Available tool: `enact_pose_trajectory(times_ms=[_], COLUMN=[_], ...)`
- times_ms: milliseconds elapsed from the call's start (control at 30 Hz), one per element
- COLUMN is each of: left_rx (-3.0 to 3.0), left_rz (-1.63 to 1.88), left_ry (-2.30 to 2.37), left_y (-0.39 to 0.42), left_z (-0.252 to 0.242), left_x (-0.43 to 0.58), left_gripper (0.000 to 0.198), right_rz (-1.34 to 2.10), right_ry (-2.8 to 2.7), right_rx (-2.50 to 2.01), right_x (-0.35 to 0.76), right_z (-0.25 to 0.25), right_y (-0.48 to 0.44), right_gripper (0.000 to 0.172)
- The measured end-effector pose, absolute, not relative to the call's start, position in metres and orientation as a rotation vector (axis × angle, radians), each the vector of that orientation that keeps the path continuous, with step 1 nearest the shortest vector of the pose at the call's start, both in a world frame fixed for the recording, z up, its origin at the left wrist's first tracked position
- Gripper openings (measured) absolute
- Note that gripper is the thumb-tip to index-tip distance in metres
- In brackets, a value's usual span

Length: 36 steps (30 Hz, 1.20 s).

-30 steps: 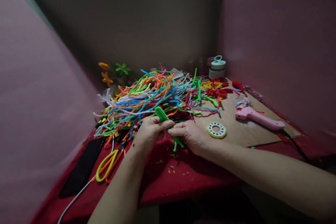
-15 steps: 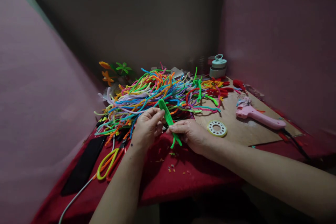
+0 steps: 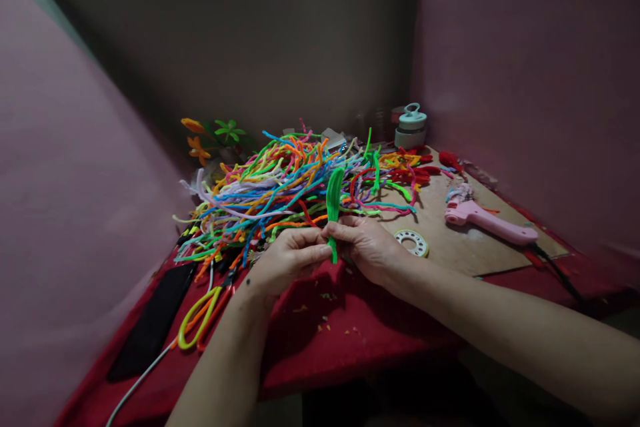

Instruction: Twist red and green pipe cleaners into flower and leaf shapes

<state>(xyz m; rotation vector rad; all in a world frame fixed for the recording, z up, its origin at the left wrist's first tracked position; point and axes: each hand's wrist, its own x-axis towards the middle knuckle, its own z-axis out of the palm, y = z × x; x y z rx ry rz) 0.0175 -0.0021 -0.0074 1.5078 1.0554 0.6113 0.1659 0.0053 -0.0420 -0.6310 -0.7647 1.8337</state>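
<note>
A bright green leaf shaped from pipe cleaners point(image 3: 334, 195) stands nearly upright between my hands, its top curving slightly right. My right hand point(image 3: 367, 247) pinches it near the lower part, thumb across the front. Lower down, my left hand point(image 3: 295, 257) grips the leaf's stem end between thumb and fingers. A short green end pokes out below the fingertips. Behind the hands lies a large heap of multicoloured pipe cleaners point(image 3: 270, 180).
Scissors with yellow and orange handles point(image 3: 200, 317) and a black phone point(image 3: 155, 323) lie at left. At right, a wooden board point(image 3: 450, 250) bears a pink glue gun point(image 3: 493, 221) and a tape roll point(image 3: 413, 243). Pipe-cleaner flowers point(image 3: 197, 147) and a pale green lidded container point(image 3: 411, 127) stand behind.
The green leaf has turned from leaning left to nearly upright. My left hand has moved from its upper side down to the stem end, beside my right hand.
</note>
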Motion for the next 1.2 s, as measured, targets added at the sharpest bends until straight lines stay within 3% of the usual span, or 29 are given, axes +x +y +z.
enact_pose_trajectory(times_ms=[367,533,800,1200], left_rx=[1.369,1.404,1.180,1.080], left_rz=[0.596,0.544,0.930,0.930], left_ry=[0.853,0.884,0.979,0.840], left_y=[0.001,0.003,0.007,0.006], left_z=[-0.018,-0.013,-0.013,-0.012], left_x=[0.009,0.007,0.013,0.004], left_gripper=[0.018,0.025,0.021,0.019], right_rz=[1.985,1.985,1.976,2.087], right_ry=[-0.749,-0.757,-0.937,-1.156], right_rx=[-0.613,-0.621,-0.695,-0.674], right_x=[0.166,0.165,0.164,0.166], right_z=[-0.041,-0.038,-0.044,-0.040], right_y=[0.003,0.002,-0.003,-0.009], right_gripper=[0.028,0.027,0.024,0.020])
